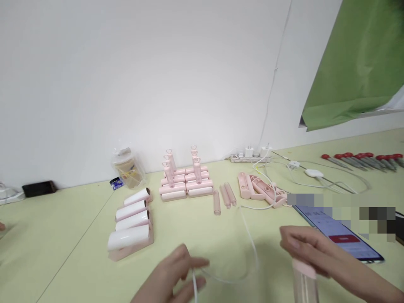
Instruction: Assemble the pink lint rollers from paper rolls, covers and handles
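Note:
My left hand [178, 272] is low at the centre, index finger stretched out and thumb apart from it. A white cable [195, 286] passes across its fingers and loops over the table to the right. At lower right, my right hand [318, 252] has its fingers bent over the pink top of a clear tube [305, 284]. The tube is upright, and its lower end is cut off by the frame edge. Past my hands lie several pinkish clear tubes [216, 203] and some pink plastic shells [264, 189].
White rollers on pink bases [129, 237] lie in a column at left. Behind stand pink rollers and upright handles [198, 185]. A power strip [251, 158] sits by the wall. Right are a phone [347, 238] and red-handled tools [360, 160]. Another person's fingertip [1, 227] shows far left.

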A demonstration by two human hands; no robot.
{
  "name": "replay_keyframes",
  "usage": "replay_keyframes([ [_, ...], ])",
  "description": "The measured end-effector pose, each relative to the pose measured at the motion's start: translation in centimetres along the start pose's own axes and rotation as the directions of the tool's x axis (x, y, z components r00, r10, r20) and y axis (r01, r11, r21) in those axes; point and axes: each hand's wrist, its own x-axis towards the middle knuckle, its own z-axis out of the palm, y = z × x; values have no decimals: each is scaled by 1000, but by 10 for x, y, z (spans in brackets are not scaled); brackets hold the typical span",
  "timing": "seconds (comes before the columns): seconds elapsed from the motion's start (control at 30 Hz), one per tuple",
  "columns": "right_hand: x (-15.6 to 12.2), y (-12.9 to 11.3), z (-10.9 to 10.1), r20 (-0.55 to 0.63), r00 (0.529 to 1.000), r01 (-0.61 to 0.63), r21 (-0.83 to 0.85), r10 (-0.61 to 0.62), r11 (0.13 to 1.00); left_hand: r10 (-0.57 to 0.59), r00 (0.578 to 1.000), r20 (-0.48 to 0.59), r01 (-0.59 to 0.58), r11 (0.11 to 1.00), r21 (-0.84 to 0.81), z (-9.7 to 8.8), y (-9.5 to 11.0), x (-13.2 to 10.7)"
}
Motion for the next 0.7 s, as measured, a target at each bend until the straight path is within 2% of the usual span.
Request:
replay_keyframes([
  [0.1, 4, -10, 19, 210, 976, -65, 24, 58, 998, 101, 982, -161, -105, 994, -14, -22, 22, 26],
  [0.17, 13, -18, 35, 350, 933, -155, 172, 87, 973, 149, 960, -237, -173, 981, -85, -34, 45, 44],
  [0.23, 25, -31, 46, 399, 917, -191, 399, 18, 897, 264, 914, -308, -315, 940, -130, -44, 74, 58],
  [0.3, 36, -51, 47, 292, 950, -107, 629, -107, 770, 390, 866, -312, -437, 894, -96, -53, 105, 65],
  [0.37, 44, -77, 37, 144, 958, 49, 768, -247, 639, 473, 844, -252, -505, 860, -75, -62, 134, 65],
  [0.43, 49, -107, 21, 78, 915, 149, 847, -397, 511, 513, 829, -223, -548, 824, -142, -68, 157, 58],
  [0.5, 52, -135, 4, -7, 874, 244, 871, -486, 426, 551, 815, -180, -579, 752, -316, -71, 174, 47],
  [0.53, 53, -148, -3, -55, 867, 289, 865, -495, 410, 554, 822, -129, -548, 711, -439, -70, 180, 40],
  [0.6, 55, -168, -14, -109, 872, 337, 841, -477, 424, 503, 862, 61, -344, 669, -659, -66, 187, 26],
  [0.67, 57, -182, -22, -131, 895, 344, 811, -426, 473, 402, 866, 298, -74, 692, -718, -62, 186, 10],
  [0.7, 59, -186, -25, -153, 907, 351, 790, -393, 503, 362, 850, 383, -4, 731, -682, -61, 182, 2],
])
